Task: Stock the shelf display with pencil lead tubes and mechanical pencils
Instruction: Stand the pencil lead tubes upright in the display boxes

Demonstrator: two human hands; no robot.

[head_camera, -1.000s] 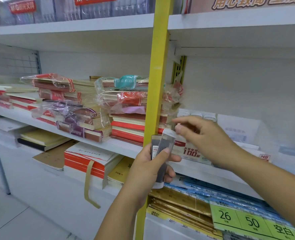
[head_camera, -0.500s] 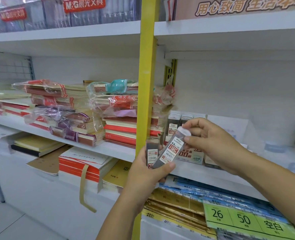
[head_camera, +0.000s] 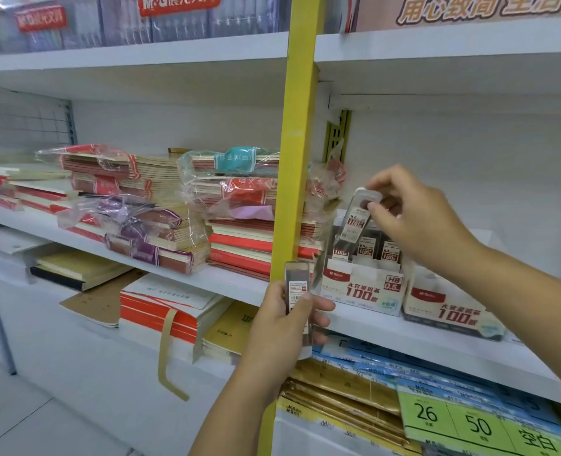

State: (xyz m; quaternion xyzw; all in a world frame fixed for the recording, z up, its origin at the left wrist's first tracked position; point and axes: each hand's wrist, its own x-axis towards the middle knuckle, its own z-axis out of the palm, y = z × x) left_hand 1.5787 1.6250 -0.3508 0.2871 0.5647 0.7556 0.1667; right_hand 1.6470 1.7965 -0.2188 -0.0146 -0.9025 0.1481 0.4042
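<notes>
Right of centre, the right hand pinches a pencil lead tube by its cap, tilted over the white display box on the shelf. Lower centre, the left hand grips more lead tubes upright beside the yellow post.

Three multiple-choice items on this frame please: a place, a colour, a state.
1. Where is the lead tube pinched by the right hand? A. Tilted over the display box nearest the upright post. B. On the floor. C. On the top shelf.
2. What colour is the upright post? A. Blue. B. Yellow. C. Black.
3. What is the left hand doing? A. Hanging empty. B. Gripping lead tubes. C. Pressing the shelf.
Key: 1 A, its lower end reaches the boxed tubes; 2 B, plainly yellow; 3 B, fingers curl round the tubes.
</notes>
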